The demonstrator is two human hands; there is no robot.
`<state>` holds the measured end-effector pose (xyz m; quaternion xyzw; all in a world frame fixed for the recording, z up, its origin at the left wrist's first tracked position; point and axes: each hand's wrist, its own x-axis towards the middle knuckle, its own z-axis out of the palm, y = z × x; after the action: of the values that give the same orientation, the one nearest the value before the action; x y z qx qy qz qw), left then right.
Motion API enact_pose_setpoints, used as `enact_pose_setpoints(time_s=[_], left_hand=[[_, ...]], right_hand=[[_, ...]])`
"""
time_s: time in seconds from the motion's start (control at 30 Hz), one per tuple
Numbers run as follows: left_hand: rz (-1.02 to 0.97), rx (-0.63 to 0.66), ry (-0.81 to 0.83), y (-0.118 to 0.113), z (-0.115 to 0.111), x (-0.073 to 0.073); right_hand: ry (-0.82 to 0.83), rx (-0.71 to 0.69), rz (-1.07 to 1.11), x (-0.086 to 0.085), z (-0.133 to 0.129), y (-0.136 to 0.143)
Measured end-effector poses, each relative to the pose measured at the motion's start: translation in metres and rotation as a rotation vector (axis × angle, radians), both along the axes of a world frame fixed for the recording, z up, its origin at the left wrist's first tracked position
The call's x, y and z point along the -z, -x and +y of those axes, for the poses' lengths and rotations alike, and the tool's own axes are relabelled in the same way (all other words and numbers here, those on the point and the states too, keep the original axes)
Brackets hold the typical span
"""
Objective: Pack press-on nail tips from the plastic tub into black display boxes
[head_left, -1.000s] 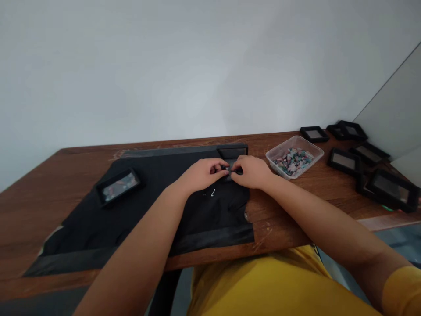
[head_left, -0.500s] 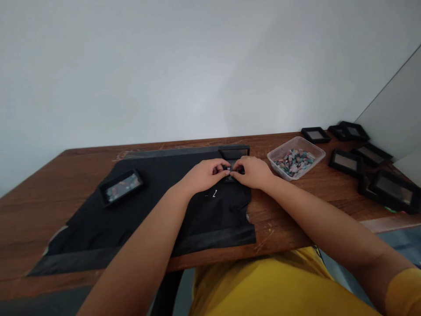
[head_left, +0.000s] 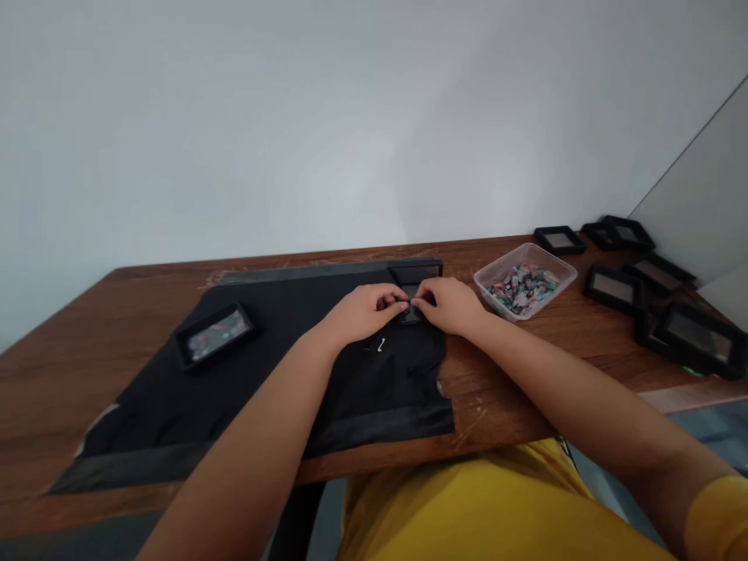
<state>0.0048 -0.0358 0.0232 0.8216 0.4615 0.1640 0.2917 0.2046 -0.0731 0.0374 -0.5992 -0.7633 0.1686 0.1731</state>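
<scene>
The grip of both the left hand point(head_left: 368, 313) and right hand point(head_left: 451, 304) is pinched nearly together over the open black box point(head_left: 411, 317) on the mat point(head_left: 286, 312); whether anything's held, I can't tell. Seemingly delicate adjusting, calling for light fingertips. Since the earlier frame, the right thumb has lifted slightly, baring more box.

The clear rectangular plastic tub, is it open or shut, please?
The tub is open: its top is uncovered, small multicoloured pieces showing inside.
</scene>
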Motion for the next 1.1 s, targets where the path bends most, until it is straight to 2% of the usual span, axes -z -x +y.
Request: enact_pose_setpoints(time_s=[0.4, 0.7, 1.1], left_hand=[[-0.015, 0.037, 0.06, 0.0056, 0.0038, 0.0001], [0.012, 0.032, 0.026, 0.004, 0.0007, -0.0027], [0.037, 0.011, 0.032, -0.0008, -0.0051, -0.009]], right_hand=[[-0.015, 0.054, 0.094, 0.0039, 0.0011, -0.0013], [-0.014, 0.071, 0.06, -0.0027, 0.0003, -0.0012], [-0.017, 0.086, 0.03, 0.0003, 0.0013, -0.0018]])
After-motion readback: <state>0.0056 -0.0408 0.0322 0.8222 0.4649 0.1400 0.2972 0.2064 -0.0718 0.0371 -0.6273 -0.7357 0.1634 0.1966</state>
